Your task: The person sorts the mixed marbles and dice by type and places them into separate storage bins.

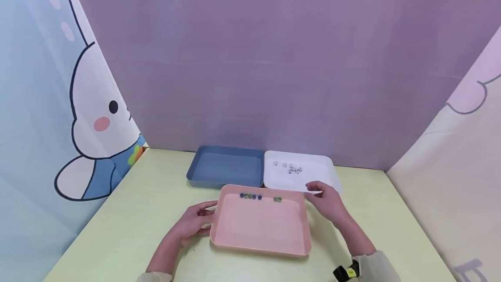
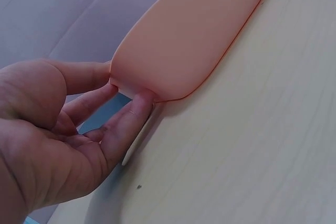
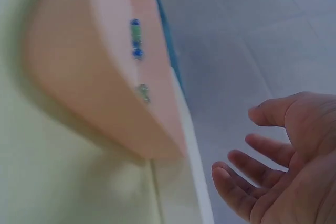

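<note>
A pink tray (image 1: 260, 229) lies nearest the person, with several blue and green glass marbles (image 1: 250, 196) in a row along its far wall. Two green marbles (image 1: 277, 199) sit apart from that row, to the right. My left hand (image 1: 194, 221) grips the tray's left end; in the left wrist view, fingertips press its side wall (image 2: 173, 40) and lower edge. My right hand (image 1: 326, 201) hovers at the tray's far right corner, over the near edge of a white tray (image 1: 313, 166). Its fingers are loosely bent and hold nothing in the right wrist view.
Several small white pieces with dark marks (image 1: 294, 170) lie in the white tray. A blue tray (image 1: 228, 166) stands beside it, behind the pink tray. Beneath them is a pale yellow table (image 1: 383, 221), with a purple curtain (image 1: 274, 64) behind and printed cloths at both sides.
</note>
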Demonstrator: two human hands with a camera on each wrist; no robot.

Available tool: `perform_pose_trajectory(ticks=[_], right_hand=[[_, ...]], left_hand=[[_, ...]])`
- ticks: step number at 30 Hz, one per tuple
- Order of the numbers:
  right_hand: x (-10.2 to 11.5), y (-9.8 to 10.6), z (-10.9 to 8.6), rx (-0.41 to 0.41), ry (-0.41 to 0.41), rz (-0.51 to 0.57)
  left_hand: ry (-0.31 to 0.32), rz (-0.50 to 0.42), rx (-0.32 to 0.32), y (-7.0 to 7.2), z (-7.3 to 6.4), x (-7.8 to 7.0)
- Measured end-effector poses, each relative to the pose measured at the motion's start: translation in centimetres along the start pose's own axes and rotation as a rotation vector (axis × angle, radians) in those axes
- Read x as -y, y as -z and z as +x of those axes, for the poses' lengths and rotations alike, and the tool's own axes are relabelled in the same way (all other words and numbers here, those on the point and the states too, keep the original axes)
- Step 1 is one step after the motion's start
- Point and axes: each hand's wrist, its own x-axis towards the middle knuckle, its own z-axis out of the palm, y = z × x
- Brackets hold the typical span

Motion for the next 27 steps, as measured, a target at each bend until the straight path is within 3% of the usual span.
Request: perform_pose_trajectory(ticks=[10, 19, 27], right_hand=[[-1.9, -1.9, -3.4, 0.001, -0.088, 0.047], [-2.7, -4.1, -4.8, -0.008, -0.151, 0.15], [-3.2, -4.7, -5.4, -0.035, -0.119, 0.166]], left_hand=[[0.003, -0.007, 0.002, 0.0, 0.0, 0.2], [0.005, 0.016, -0.016, 0.2, -0.1, 0.2], [-0.004, 0.01, -0.025, -0.1, -0.1, 0.2]])
